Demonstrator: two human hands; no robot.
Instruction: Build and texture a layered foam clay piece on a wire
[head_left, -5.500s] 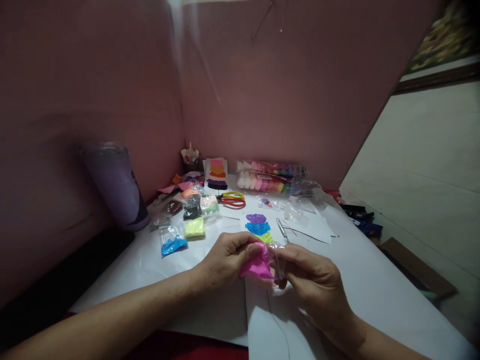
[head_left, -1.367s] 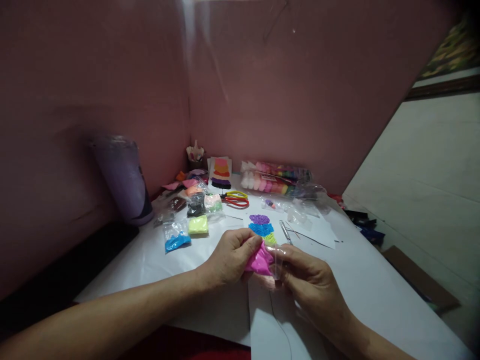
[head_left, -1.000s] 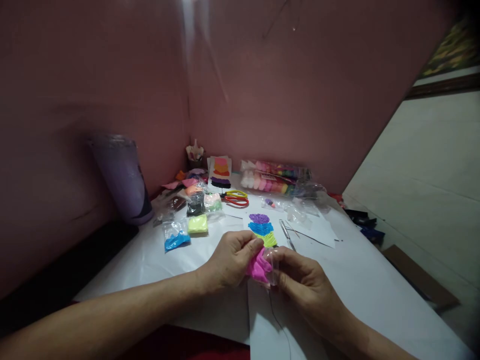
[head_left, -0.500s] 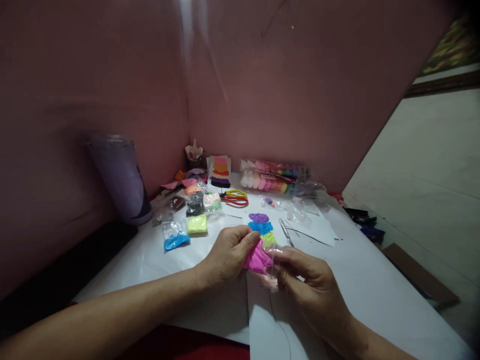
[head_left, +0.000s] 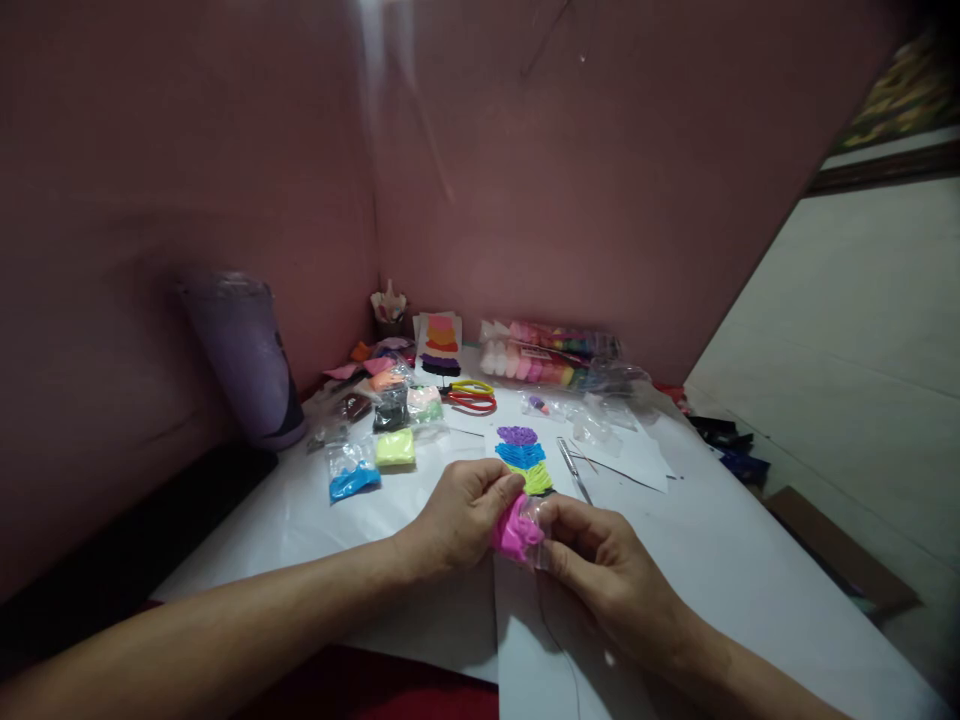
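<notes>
Between both hands is a small clear plastic bag with bright pink modelling clay (head_left: 517, 535) in it. My left hand (head_left: 466, 508) pinches its left side, thumb on top. My right hand (head_left: 600, 550) grips the bag's clear right edge between thumb and fingers. Beneath and beyond them lies a white sheet of paper (head_left: 525, 640) bearing bands of textured clay: purple (head_left: 517, 436), blue (head_left: 521, 456) and yellow-green (head_left: 534, 480). The lower part of the sheet's design is hidden by the hands and bag. A metal craft knife or similar slim tool (head_left: 574, 470) lies just right of the bands.
Left of the sheet are bags of blue clay (head_left: 354, 482), yellow clay (head_left: 395, 449) and black clay (head_left: 390, 410). Scissors (head_left: 471, 396) with red and yellow handles lie behind. Farther back are a coloured card (head_left: 441, 345) and a large clay pack (head_left: 540, 352). A purple tumbler (head_left: 247, 360) stands left.
My right hand has shifted slightly left and down along the bag. The pink clay bag has turned a little, and more of the yellow-green band shows.
</notes>
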